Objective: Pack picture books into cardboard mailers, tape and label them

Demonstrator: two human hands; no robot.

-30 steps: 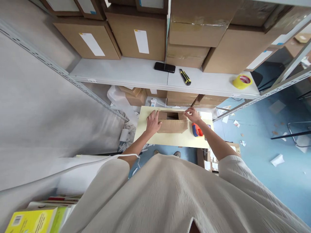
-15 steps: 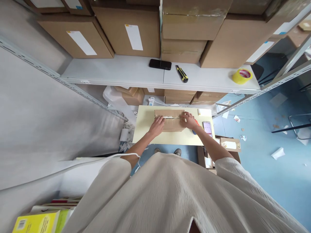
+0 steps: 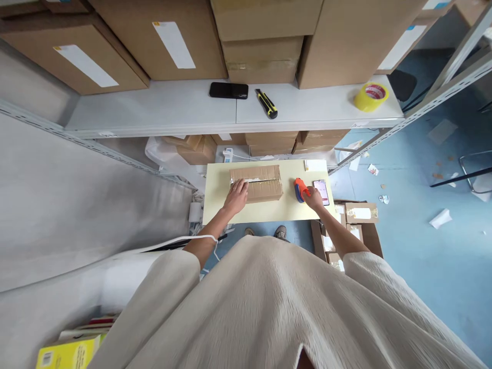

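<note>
A small cardboard box (image 3: 265,190) lies on the pale yellow tabletop (image 3: 217,205), a dark seam running along its top between the flaps. My left hand (image 3: 237,195) holds the box at its left end, fingers bent over the top near the seam. To the right of the box, my right hand (image 3: 314,199) closes on the handle of an orange and blue tape dispenser (image 3: 300,188), which rests on the table. Beside that hand is a phone with a lit screen (image 3: 322,190).
Above the table, a grey shelf (image 3: 161,110) carries large cartons (image 3: 261,56), a black phone (image 3: 228,90), a yellow and black box cutter (image 3: 267,104) and a yellow tape roll (image 3: 369,97). An open carton (image 3: 371,238) stands on the floor at right. A white cable (image 3: 165,241) crosses near my left arm.
My right hand has let go of the box's right end and moved right onto the tape dispenser. My left hand stays on the box. The camera view has shifted a little.
</note>
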